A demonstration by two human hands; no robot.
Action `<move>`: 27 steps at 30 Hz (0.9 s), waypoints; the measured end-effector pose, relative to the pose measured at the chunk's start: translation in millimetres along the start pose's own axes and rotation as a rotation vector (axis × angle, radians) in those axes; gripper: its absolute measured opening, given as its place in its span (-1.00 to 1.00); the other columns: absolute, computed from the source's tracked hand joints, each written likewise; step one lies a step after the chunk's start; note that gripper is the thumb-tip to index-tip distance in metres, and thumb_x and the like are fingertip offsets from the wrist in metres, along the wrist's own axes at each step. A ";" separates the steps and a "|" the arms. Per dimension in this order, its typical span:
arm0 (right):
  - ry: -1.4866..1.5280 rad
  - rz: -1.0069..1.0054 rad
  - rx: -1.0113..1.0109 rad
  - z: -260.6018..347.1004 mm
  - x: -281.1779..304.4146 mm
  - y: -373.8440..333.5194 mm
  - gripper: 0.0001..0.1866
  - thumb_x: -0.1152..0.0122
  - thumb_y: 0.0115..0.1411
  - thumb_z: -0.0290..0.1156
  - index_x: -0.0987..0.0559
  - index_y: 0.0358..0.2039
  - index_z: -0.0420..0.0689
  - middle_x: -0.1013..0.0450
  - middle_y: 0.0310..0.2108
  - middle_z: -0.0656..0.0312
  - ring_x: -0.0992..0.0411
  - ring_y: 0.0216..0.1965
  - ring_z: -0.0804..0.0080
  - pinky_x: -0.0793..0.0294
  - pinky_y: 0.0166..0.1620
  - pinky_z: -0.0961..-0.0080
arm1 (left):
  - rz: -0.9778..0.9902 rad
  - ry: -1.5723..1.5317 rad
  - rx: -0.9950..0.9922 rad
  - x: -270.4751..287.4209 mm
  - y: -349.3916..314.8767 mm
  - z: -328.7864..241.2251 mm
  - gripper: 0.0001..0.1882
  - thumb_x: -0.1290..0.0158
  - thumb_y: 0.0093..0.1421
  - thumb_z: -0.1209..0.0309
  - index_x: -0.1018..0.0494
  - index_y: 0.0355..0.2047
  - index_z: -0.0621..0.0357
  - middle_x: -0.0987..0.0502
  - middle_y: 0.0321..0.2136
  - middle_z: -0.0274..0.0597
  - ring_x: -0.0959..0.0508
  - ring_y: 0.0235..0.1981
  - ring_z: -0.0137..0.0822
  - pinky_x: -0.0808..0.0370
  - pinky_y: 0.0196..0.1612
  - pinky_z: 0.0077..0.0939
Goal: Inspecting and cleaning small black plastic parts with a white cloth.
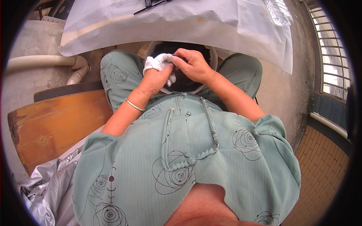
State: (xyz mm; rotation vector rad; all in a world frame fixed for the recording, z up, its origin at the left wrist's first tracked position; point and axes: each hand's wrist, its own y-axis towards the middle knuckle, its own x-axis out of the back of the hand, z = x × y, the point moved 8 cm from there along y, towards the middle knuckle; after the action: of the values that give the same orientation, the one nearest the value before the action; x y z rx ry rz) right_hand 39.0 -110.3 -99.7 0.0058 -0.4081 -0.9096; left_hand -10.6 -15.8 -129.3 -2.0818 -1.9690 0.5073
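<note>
My left hand (158,76), with a silver bangle (134,105) on its wrist, is closed. White cloth (151,63) that looks like a glove covers its fingers and hangs below them. Against its fingertips, my bare right hand (194,67) is closed in a pinch. A bit of something dark shows where the two hands meet, too small to name. Both hands are over a round pale bucket (214,58) between my knees. Dark material (162,48) lies inside it, partly hidden by my hands.
Ahead stands a table under a white plastic sheet (169,28), bearing a black object (151,4) and a clear plastic bottle (278,13). To the left are a pipe (41,61), a worn wooden board (60,126) and silver sheeting (47,188). A barred window (332,49) is at right.
</note>
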 end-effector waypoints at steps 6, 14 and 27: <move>-0.152 -0.056 0.074 5.2 -1.4 -7.7 -0.77 -0.22 0.02 -0.31 -0.46 -0.48 -0.22 -0.32 -0.66 0.18 -0.26 -0.64 0.45 -0.29 -0.53 0.55 | -0.007 -0.192 -0.026 0.8 2.9 -3.5 -0.69 0.12 0.16 0.52 -0.25 -0.09 0.41 -0.46 -0.50 -0.16 -0.46 -0.63 -0.47 -0.42 -0.62 -0.67; 0.290 0.032 -0.259 -24.8 -8.1 -5.7 -0.69 -0.01 0.20 -0.25 -0.46 -0.50 -0.25 -0.33 -0.66 0.26 -0.22 -0.58 0.59 -0.29 -0.46 0.57 | 0.028 0.037 -0.059 2.7 -2.3 -15.3 -0.72 0.07 0.13 0.54 -0.28 -0.13 0.34 -0.47 -0.44 -0.18 -0.47 -0.64 -0.50 -0.38 -0.68 -0.69; -0.135 -0.124 -0.106 -12.0 -9.4 -0.3 -0.70 0.01 0.19 -0.30 -0.43 -0.57 -0.26 -0.29 -0.70 0.03 -0.17 -0.67 0.31 -0.28 -0.51 0.43 | -0.139 0.434 -0.294 6.1 1.6 -20.4 -0.72 0.07 0.12 0.49 -0.31 -0.12 0.24 -0.41 -0.53 -0.26 -0.38 -0.70 -0.54 -0.32 -0.66 -0.64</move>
State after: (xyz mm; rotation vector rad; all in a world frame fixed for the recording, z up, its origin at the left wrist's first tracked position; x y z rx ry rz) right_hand 37.7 -105.3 -114.0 -0.1288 -0.4887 -1.0562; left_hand -0.7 -8.4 -111.9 -1.9743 -1.9858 -0.2591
